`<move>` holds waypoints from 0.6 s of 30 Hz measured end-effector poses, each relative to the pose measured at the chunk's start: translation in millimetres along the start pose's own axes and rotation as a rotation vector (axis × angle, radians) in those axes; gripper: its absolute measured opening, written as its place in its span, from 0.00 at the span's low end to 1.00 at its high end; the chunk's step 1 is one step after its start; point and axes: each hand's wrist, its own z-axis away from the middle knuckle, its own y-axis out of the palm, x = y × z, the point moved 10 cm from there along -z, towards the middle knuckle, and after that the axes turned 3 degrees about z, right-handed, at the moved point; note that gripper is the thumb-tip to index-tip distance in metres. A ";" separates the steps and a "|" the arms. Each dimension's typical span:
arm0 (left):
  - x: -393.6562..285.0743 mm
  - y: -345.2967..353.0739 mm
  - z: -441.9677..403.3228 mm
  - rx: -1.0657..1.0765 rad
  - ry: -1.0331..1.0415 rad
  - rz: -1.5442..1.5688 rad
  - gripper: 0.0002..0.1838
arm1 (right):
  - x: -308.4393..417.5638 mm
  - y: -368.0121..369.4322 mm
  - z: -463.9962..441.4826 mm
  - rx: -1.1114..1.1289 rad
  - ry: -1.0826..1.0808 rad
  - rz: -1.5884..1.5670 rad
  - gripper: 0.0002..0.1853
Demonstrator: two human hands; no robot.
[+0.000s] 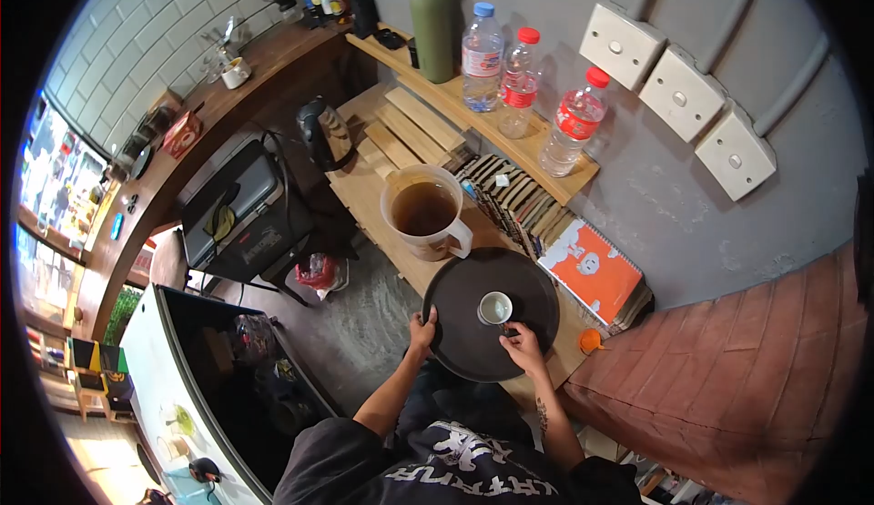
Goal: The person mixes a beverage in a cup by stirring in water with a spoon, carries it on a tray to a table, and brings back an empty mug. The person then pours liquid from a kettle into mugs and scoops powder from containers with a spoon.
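Note:
A round black tray (464, 355) lies over the near end of the wooden bench. My left hand (420, 332) is closed on its left rim, the thumb on top. On the tray stands a small white cup (495, 308), its inside pale; I cannot make out what is in it. My right hand (522, 347) reaches over the near right side of the tray, fingers closed at the cup's handle. Just beyond the tray is a large translucent plastic pitcher (421, 212) of brown liquid, its handle pointing toward the tray.
An electric kettle (324, 134) stands behind the pitcher. Plastic bottles (517, 86) and a green flask (431, 27) line the wall shelf. Right of the tray are an orange notebook (594, 271) and an orange scoop-like item (590, 340). A brick ledge (710, 368) borders the right.

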 end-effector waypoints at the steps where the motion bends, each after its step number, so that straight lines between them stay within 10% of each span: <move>1: 2.2 3.9 2.1 0.045 -0.041 0.053 0.30 | -5.0 5.9 -3.3 0.019 -0.007 0.001 0.12; 18: -2.3 -171.7 104.9 0.184 -0.041 0.157 0.24 | 79.9 110.6 4.5 0.069 -0.084 0.267 0.13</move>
